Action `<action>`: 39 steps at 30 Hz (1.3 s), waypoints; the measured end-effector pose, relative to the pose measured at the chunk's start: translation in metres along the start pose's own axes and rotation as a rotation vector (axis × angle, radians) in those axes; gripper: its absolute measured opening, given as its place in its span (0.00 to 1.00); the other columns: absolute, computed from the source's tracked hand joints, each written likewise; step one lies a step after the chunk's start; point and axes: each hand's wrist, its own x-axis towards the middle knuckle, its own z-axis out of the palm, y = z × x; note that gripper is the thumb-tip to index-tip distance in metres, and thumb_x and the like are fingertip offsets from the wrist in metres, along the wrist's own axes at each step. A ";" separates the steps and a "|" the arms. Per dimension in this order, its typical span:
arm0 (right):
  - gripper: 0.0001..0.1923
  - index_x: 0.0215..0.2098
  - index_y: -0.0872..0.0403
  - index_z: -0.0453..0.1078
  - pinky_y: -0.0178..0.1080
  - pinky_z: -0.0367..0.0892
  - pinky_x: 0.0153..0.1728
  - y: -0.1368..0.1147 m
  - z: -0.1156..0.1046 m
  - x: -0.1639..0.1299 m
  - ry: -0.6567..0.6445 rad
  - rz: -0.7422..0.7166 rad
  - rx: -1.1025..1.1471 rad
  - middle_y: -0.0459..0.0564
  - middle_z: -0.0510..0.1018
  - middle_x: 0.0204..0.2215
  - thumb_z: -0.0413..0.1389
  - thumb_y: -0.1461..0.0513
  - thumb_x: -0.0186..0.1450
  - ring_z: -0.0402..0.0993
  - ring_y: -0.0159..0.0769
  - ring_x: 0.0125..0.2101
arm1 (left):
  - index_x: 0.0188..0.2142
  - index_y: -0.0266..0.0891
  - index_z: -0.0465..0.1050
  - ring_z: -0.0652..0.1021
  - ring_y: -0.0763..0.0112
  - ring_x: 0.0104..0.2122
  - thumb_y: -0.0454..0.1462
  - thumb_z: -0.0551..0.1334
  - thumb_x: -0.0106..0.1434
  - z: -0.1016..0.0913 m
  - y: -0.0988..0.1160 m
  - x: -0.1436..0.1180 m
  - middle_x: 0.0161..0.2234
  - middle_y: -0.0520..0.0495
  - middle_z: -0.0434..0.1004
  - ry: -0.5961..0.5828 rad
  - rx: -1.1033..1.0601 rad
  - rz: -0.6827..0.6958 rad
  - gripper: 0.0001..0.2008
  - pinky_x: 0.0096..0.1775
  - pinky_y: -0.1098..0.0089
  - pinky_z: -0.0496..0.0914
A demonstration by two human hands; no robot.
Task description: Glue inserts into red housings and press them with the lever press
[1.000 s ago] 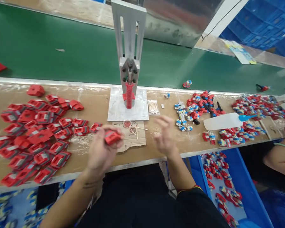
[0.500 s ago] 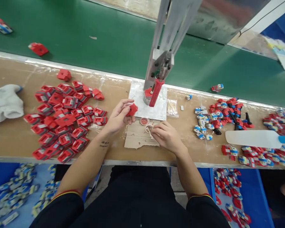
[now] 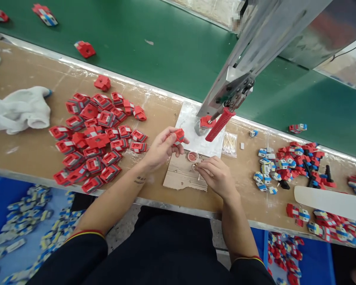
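Observation:
My left hand [image 3: 163,149] is closed on a small red plastic toy part [image 3: 179,135], held by thumb and fingers above the work surface. My right hand [image 3: 219,176] pinches a thin cotton swab [image 3: 199,177], its white end pointing down below the fingers. Those fingertips are over a small round cup [image 3: 194,167], which they partly cover. Just behind it stands another little cup with red contents [image 3: 192,156]. Both cups are on a torn piece of cardboard [image 3: 179,176].
A metal clamp press with a red handle [image 3: 221,124] rises behind my hands on a white plate [image 3: 184,118]. Red toy parts [image 3: 97,140] pile up at left near a white glove [image 3: 29,109]. Bagged cotton swabs [image 3: 229,143], toy pieces and a white bottle [image 3: 329,202] lie right.
The view has swung left, so the bench appears shifted right and tilted. My left hand has turned the red toy part a little; my right hand stays by the small cup.

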 end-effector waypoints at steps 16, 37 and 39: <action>0.10 0.41 0.48 0.78 0.41 0.75 0.31 -0.001 -0.006 0.000 0.050 -0.010 0.140 0.46 0.85 0.30 0.60 0.70 0.69 0.79 0.38 0.30 | 0.47 0.41 0.74 0.72 0.79 0.25 0.50 0.81 0.49 -0.006 -0.001 0.000 0.35 0.52 0.76 0.064 0.134 0.051 0.32 0.27 0.76 0.67; 0.02 0.42 0.48 0.73 0.40 0.82 0.30 -0.042 0.013 0.028 0.595 0.298 0.723 0.45 0.85 0.31 0.61 0.59 0.74 0.88 0.39 0.34 | 0.52 0.40 0.80 0.88 0.60 0.48 0.34 0.75 0.62 0.010 -0.011 -0.021 0.48 0.38 0.88 -0.215 0.681 0.701 0.18 0.51 0.65 0.83; 0.01 0.43 0.48 0.73 0.38 0.81 0.28 -0.042 0.013 0.028 0.583 0.294 0.717 0.45 0.85 0.32 0.60 0.59 0.74 0.88 0.39 0.34 | 0.52 0.40 0.80 0.88 0.60 0.49 0.33 0.75 0.62 0.010 -0.011 -0.020 0.48 0.38 0.88 -0.216 0.679 0.724 0.19 0.52 0.66 0.84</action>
